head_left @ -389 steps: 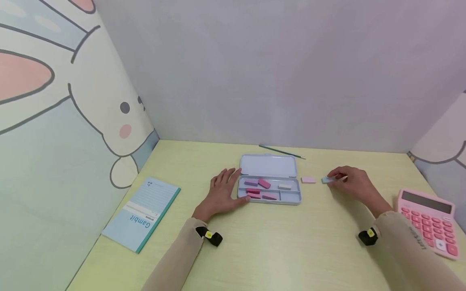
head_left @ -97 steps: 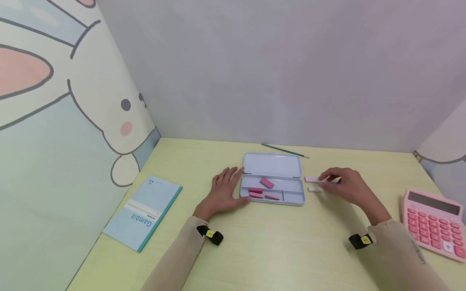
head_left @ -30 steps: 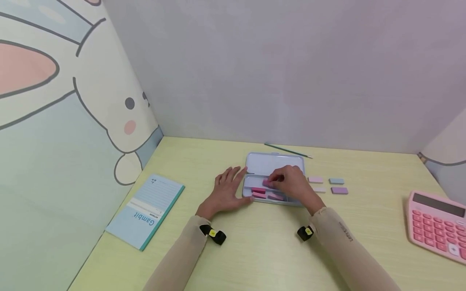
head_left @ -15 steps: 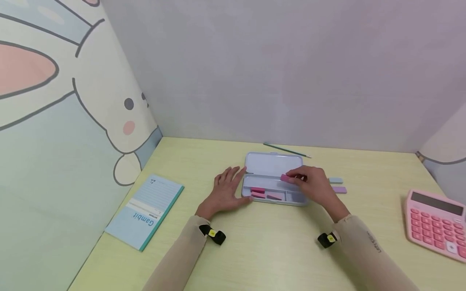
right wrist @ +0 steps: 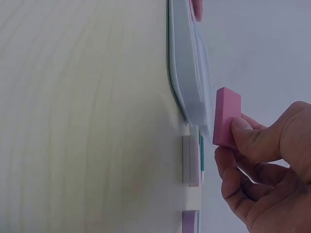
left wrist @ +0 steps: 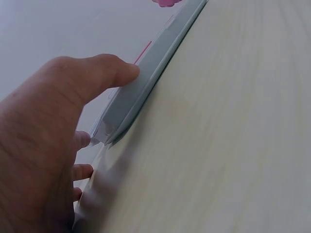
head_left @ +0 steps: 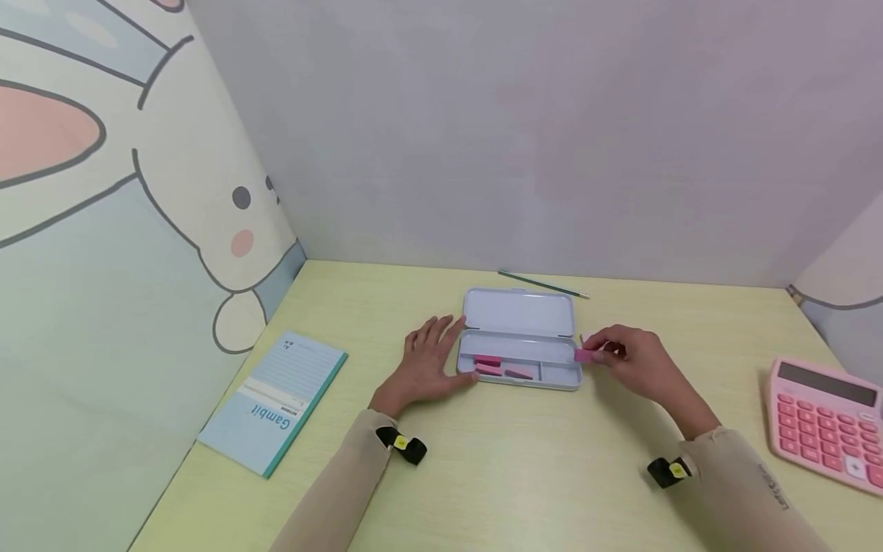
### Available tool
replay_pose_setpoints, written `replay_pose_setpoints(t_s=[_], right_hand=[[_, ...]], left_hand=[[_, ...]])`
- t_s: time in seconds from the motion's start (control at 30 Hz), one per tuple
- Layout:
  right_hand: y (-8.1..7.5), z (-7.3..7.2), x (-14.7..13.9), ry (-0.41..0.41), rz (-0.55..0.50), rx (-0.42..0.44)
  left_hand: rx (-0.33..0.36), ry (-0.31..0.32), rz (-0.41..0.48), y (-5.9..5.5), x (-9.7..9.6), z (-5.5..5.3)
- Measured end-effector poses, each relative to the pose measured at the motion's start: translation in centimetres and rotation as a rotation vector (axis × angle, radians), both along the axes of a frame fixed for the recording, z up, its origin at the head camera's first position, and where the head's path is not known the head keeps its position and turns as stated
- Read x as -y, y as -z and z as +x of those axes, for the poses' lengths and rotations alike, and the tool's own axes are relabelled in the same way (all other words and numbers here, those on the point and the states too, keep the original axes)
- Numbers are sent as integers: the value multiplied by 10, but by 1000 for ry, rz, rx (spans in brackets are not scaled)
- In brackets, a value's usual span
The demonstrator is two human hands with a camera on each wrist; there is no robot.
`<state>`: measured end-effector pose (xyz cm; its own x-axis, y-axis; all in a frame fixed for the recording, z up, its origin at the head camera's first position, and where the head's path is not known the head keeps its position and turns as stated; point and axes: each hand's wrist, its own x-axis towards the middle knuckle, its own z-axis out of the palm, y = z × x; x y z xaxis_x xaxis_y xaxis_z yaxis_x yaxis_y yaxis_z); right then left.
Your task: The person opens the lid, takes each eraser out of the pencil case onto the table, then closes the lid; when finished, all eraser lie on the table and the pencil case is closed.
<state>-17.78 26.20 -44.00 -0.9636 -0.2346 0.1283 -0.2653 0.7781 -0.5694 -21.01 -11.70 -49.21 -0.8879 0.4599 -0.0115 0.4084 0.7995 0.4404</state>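
An open pale lavender pencil case lies on the table, with several pink erasers in its front left compartments. Fingers spread, my left hand rests at the case's left end; its thumb touches the near edge, as the left wrist view also shows. My right hand pinches a pink eraser between thumb and fingers, raised just beyond the case's right end. Below it in the right wrist view are a pale eraser and a purple eraser on the table; the head view mostly hides these behind my right hand.
A green pencil lies behind the case. To the left is a light blue notebook, and at the right edge sits a pink calculator. A wall closes off the table's back.
My right hand has taken the pink eraser out of the back compartment and carried it right. Over the longer span, purple and white erasers went from case to table. My left hand has stayed put.
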Motion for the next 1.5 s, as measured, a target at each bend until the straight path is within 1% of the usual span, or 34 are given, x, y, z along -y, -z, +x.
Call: replay_pose_setpoints(t_s=[0.23,0.5,0.7,0.93,1.13,1.3,1.37,1.5], right_hand=[[3,7,-14,17,46,22],[13,11,-21,-40,74,46],[14,13,-21,-66,85,46],[11,15,-21,-44,115,21],[10,15,-23,-7,93,-4],[9,14,-20,27,85,14],[9,14,-18,35,81,28],[8,14,-13,44,64,28]], left_hand=[[1,0,23,0,0,0],[-7,-1,17,-2,0,2],[4,-1,6,0,1,2],[0,8,9,0,1,2],[-2,6,11,-1,0,2],[2,5,11,-3,1,2],[4,4,12,-3,1,2],[9,2,9,-2,0,2]])
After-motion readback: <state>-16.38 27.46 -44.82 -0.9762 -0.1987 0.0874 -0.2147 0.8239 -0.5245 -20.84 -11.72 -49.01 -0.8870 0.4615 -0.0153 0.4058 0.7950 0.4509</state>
